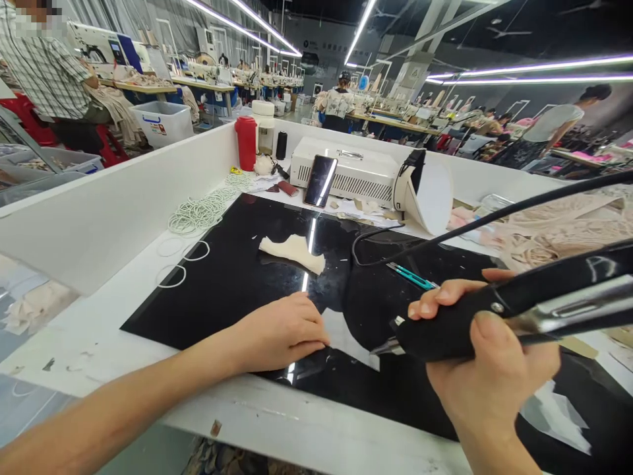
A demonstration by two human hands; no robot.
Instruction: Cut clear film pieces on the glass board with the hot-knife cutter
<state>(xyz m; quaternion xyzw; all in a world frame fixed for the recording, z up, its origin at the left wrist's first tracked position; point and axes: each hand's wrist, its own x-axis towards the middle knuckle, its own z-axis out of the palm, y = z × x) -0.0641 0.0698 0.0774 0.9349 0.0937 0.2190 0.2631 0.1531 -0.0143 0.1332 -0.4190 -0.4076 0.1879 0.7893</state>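
Observation:
My right hand (489, 363) is wrapped round a black corded hand tool (440, 330) with a silver lever and a pointed metal tip. The tip meets the right end of a thin whitish sheet piece (349, 340) lying on the glossy black board (237, 290). At the sheet's left end, my left hand (281, 333) has its fingers closed on the edge. Behind it lies a cream padded fabric piece (291, 252). Teal thread snips (413, 276) rest just beyond the tool. Below my right hand is a translucent scrap (556, 415), partly hidden.
Pale elastic loops (198, 214) heap at the left. A phone (320, 181) leans on a vented white box (346, 165), near a red cup (246, 143) and a white cone-shaped shade (430, 191). A black cord (469, 221) crosses the right side. Other people sit or stand beyond the low walls.

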